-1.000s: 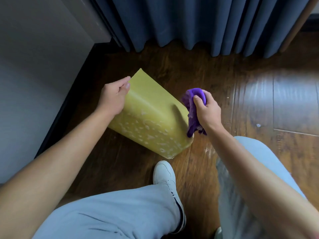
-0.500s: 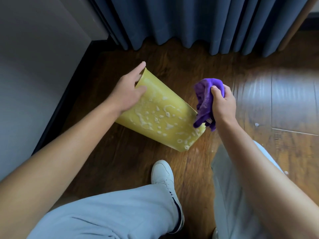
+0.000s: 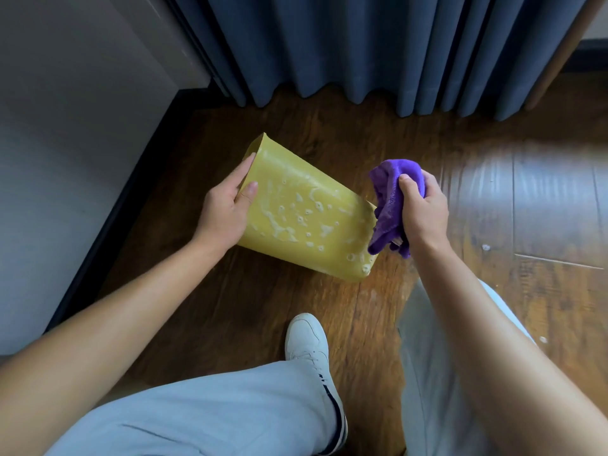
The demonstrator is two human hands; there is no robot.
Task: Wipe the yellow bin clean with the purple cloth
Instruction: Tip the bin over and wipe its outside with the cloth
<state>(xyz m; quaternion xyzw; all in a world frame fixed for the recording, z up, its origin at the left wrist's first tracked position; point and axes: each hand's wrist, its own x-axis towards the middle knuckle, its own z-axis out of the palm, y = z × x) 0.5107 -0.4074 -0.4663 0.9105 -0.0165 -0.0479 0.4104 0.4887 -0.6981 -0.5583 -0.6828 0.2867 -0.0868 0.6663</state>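
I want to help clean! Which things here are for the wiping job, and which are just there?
For the job: yellow bin, soapy and tipped; purple cloth; left hand holding the bin; right hand gripping the cloth.

Just there: blue curtain, white shoe, wooden floor.

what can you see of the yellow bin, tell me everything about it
The yellow plastic-looking bin is tall with smooth, rounded-corner walls. It is tipped over at a slant above the brown wooden floor; its opening is not visible. The upward-facing side is covered in white foamy bubbles and streaks. The left hand grips its far-left end, thumb on the sudsy face. The crumpled purple cloth, bunched in the right hand, touches its right edge.
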